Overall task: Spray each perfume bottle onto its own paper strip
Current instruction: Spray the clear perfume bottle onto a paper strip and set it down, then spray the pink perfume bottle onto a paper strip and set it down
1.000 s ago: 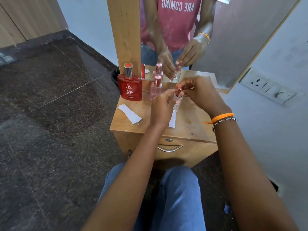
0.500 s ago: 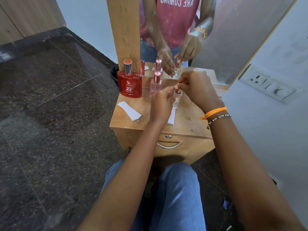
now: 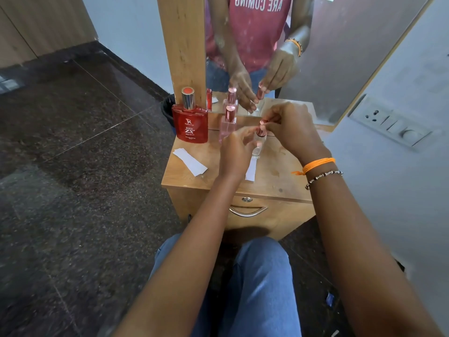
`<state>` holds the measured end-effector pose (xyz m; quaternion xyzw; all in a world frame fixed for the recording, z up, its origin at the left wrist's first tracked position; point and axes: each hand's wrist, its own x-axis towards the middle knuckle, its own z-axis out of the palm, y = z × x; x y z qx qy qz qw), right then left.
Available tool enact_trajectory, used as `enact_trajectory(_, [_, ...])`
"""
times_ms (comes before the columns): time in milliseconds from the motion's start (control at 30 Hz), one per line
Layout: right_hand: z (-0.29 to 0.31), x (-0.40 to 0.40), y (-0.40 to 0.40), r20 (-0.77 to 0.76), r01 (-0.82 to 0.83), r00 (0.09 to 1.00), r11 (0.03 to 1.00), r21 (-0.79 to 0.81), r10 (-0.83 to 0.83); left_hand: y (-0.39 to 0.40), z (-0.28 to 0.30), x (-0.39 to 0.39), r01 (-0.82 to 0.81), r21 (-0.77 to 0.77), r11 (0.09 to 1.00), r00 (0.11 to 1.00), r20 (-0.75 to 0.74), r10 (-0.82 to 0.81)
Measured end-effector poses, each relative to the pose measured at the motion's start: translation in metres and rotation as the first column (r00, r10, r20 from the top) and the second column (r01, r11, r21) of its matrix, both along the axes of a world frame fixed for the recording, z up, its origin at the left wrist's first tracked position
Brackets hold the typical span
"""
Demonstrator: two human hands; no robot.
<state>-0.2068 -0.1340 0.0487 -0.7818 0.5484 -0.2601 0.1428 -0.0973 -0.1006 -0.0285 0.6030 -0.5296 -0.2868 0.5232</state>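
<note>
A small clear perfume bottle point(image 3: 258, 145) with a pink metallic cap point(image 3: 262, 128) stands upright on the wooden cabinet top point(image 3: 279, 171). My left hand point(image 3: 237, 154) holds its glass body. My right hand point(image 3: 291, 128) pinches the cap at the top. A white paper strip point(image 3: 251, 170) lies just in front of this bottle, partly hidden by my left hand. A second white paper strip point(image 3: 190, 161) lies at the front left. A red flat bottle point(image 3: 190, 126) and a tall pink bottle point(image 3: 228, 126) stand at the back left.
A mirror point(image 3: 255, 45) in a wooden frame rises behind the bottles and reflects my hands. A drawer with a metal handle point(image 3: 247, 211) sits under the top. A wall socket panel point(image 3: 391, 125) is on the right. My knee point(image 3: 260, 283) is below.
My right hand has stayed on the cap of the small bottle and my left on its body; both shifted only slightly while the camera tilted a little.
</note>
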Motion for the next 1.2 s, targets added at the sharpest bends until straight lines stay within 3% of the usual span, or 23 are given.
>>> enact_trajectory(133, [-0.002,0.0,-0.002,0.074,0.058,0.995,0.997,0.044,-0.061,0.0,0.002,0.0,-0.018,0.014,1.0,1.0,-0.017,0.019])
enact_trajectory(733, [-0.012,0.002,0.011,0.143,0.142,0.979,0.99,0.027,-0.144,0.014,0.016,0.003,0.058,0.044,0.997,0.997,-0.056,-0.055])
enact_trajectory(833, [-0.012,0.0,0.019,0.193,0.174,0.967,0.984,-0.035,-0.164,0.023,0.019,0.007,0.032,0.065,0.997,0.995,-0.101,-0.026])
enact_trajectory(967, [-0.017,0.011,0.044,0.302,0.193,0.944,0.964,-0.184,-0.132,0.046,0.015,0.023,-0.077,0.068,0.995,0.996,-0.046,0.081])
enact_trajectory(1033, [-0.027,0.027,0.057,0.28,0.103,0.958,0.983,-0.15,-0.058,0.059,0.009,0.035,-0.156,0.097,0.983,0.986,-0.051,0.162])
enact_trajectory(1200, [-0.065,0.071,0.072,0.085,-0.084,0.994,0.991,0.107,0.075,0.077,-0.005,0.07,-0.321,0.184,0.929,0.935,-0.094,0.342])
